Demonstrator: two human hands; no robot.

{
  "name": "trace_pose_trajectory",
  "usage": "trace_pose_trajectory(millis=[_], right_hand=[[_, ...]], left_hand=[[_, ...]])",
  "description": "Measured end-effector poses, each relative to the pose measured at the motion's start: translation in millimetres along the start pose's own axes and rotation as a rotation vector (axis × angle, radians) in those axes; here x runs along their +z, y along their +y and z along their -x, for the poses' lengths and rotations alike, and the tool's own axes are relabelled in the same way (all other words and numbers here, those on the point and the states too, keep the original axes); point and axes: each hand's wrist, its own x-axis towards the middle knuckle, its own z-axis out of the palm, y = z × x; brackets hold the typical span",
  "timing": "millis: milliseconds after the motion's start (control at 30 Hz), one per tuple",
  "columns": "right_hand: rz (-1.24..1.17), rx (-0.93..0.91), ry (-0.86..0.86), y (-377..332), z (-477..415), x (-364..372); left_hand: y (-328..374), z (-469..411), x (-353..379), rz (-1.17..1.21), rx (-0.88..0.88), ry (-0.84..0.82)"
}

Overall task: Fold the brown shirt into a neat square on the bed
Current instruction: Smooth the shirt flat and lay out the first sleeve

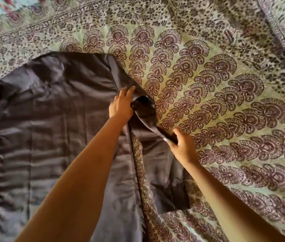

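Pinching sleeve (147,117) w/ right hand (183,145), person is pressing straight-fingered left hand (120,106) on brown shirt (51,119) mid-bed (234,81), prob. anchoring the fold.

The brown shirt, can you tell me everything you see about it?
The brown shirt is dark, smooth and slightly shiny, with soft wrinkles. It lies spread flat on the patterned bed cover, filling the left side of the view. One sleeve is lifted and partly folded. The left hand presses near the shoulder; the right hand pinches the sleeve's edge.

Two long, slim bare forearms with bare left hand (120,106) and right hand (184,147).
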Motion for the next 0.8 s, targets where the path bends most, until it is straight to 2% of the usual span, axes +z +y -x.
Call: trace_pose_trajectory(millis=[100,167,267,333,400,467,533,567,600,667,733,767,800], right_hand=[[0.049,-0.04,0.341,9,-28,-36],[0.123,-0.132,0.536,6,-55,-66],[0.272,-0.275,0.638,-1,-82,-106],[0.381,-0.39,0.539,5,-83,-114],[0.44,-0.519,0.275,21,-70,-106],[0.462,-0.544,0.001,37,-52,-90],[0.373,-0.437,-0.095,41,-44,-79],[0.259,-0.357,-0.063,39,-45,-77],[0.158,-0.285,0.024,35,-49,-76],[0.098,-0.141,0.316,32,-62,-76],[0.108,0.148,0.558,37,-78,-82],[0.128,0.325,0.576,42,-85,-85],[0.163,0.485,0.505,48,-90,-89]], left_hand=[[2,-13,3,-0.01,-0.034,-0.011],[3,-21,3,-0.008,-0.037,0.048],[0,-24,5,-0.005,-0.06,0.144],[-6,-23,9,0.012,-0.091,0.196],[-13,-21,15,0.014,-0.103,0.226],[-14,-22,21,-0.003,-0.095,0.238],[-13,-25,22,-0.013,-0.105,0.231],[-11,-27,20,-0.005,-0.11,0.227],[-10,-30,18,0.022,-0.121,0.225],[-7,-35,11,0.112,-0.182,0.227],[-3,-39,5,0.158,-0.21,0.234],[1,-40,4,0.165,-0.189,0.221],[4,-41,4,0.171,-0.147,0.2]])
